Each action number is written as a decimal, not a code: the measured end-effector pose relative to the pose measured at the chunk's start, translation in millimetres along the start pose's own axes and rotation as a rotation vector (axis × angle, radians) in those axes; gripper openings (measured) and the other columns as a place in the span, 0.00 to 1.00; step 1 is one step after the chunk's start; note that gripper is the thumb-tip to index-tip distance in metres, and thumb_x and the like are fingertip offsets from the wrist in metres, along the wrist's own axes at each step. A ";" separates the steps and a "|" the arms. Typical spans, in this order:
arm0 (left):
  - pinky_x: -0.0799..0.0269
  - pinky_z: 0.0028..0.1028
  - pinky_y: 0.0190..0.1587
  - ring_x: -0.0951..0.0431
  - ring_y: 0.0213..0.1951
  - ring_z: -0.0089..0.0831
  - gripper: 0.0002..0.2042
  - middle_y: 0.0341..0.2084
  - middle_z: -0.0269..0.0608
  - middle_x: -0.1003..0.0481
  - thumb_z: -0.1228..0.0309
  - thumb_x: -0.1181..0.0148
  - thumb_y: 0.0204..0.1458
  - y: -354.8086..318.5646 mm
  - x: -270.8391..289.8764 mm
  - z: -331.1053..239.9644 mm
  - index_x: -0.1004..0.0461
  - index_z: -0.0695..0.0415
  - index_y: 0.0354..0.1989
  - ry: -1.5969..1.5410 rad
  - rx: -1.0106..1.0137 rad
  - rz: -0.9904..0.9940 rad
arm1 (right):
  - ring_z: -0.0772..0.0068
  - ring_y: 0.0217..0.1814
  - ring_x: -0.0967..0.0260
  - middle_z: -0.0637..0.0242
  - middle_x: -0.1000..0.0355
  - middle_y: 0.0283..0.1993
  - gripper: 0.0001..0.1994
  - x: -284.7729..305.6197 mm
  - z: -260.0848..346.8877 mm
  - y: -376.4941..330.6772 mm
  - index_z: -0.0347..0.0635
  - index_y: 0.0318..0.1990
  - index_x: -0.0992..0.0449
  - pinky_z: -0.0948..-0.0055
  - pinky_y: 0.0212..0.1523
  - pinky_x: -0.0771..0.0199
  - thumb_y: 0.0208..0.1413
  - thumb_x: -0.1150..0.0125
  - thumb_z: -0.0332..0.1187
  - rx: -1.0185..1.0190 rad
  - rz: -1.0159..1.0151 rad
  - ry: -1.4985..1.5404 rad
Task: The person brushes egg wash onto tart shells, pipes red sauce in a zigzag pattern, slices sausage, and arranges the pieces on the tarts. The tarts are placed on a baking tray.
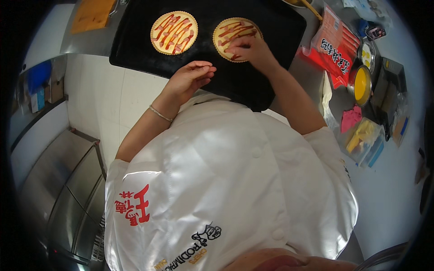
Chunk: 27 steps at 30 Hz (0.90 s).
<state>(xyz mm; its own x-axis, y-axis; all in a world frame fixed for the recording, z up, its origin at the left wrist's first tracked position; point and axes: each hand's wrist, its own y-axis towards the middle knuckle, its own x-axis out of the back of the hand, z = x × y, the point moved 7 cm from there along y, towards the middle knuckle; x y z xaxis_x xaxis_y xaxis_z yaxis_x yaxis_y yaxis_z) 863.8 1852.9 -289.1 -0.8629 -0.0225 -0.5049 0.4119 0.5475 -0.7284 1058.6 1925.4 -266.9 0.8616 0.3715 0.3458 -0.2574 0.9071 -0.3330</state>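
Two round crusts with crimped edges lie side by side on a black baking tray (135,56). The left crust (174,33) has zigzag lines of red-brown sauce over a pale yellow top, with pinkish pieces scattered on it. Over the right crust (235,31), striped the same way, my right hand (255,53) is lowered with its fingertips drawn together at the surface. Whatever they pinch is hidden. Just below the two crusts hovers my left hand (192,79), thumb and fingers pressed together. Any small thing inside it cannot be made out.
To the right are a red-and-clear food package (334,45), a bowl of yellow liquid (362,84), a pink cloth (351,118) and a clear bag with yellow contents (361,137). An orange-brown board (92,16) lies at the upper left.
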 end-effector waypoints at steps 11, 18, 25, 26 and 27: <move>0.28 0.25 0.49 0.25 0.45 0.24 0.12 0.46 0.38 0.24 0.69 0.44 0.60 -6.6 -9.4 -3.3 0.29 0.57 0.50 -0.023 0.009 0.020 | 0.70 0.40 0.26 0.68 0.25 0.39 0.08 43.4 -36.7 57.8 0.52 0.42 0.21 0.66 0.42 0.26 0.58 0.43 0.38 0.040 -0.178 -0.617; 0.29 0.27 0.52 0.25 0.48 0.26 0.14 0.50 0.43 0.25 0.69 0.48 0.61 -8.7 -8.2 -4.2 0.31 0.58 0.54 -0.022 -0.024 0.079 | 0.69 0.42 0.28 0.70 0.28 0.37 0.05 36.9 -17.4 53.0 0.50 0.35 0.23 0.66 0.42 0.26 0.59 0.45 0.35 0.206 -0.327 -0.890; 0.27 0.27 0.50 0.23 0.47 0.29 0.14 0.49 0.43 0.25 0.70 0.47 0.61 -7.8 -13.0 -4.9 0.32 0.59 0.54 0.045 -0.014 0.032 | 0.74 0.36 0.30 0.67 0.27 0.35 0.09 -23.5 40.2 -9.9 0.43 0.37 0.21 0.74 0.38 0.31 0.52 0.34 0.37 0.291 0.094 -0.217; 0.27 0.27 0.50 0.23 0.48 0.29 0.15 0.49 0.43 0.25 0.70 0.46 0.61 -5.9 -13.4 -4.2 0.32 0.59 0.54 0.061 -0.013 0.050 | 0.74 0.36 0.30 0.68 0.28 0.34 0.10 -36.1 40.9 -20.3 0.42 0.37 0.21 0.74 0.38 0.32 0.52 0.34 0.37 0.270 0.168 -0.186; 0.27 0.27 0.50 0.23 0.48 0.30 0.15 0.48 0.43 0.25 0.69 0.46 0.61 -3.1 -12.3 -2.7 0.32 0.59 0.55 0.078 -0.011 0.067 | 0.73 0.35 0.31 0.69 0.29 0.33 0.09 -42.0 37.3 -28.3 0.43 0.37 0.20 0.74 0.36 0.32 0.51 0.33 0.36 0.270 0.161 -0.169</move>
<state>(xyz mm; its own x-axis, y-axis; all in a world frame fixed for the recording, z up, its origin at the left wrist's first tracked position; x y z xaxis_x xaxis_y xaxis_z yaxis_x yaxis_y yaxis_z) 872.3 1853.8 -279.4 -0.8536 0.0795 -0.5149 0.4669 0.5552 -0.6883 1013.4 1891.5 -239.3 0.7216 0.5211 0.4558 -0.5100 0.8454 -0.1590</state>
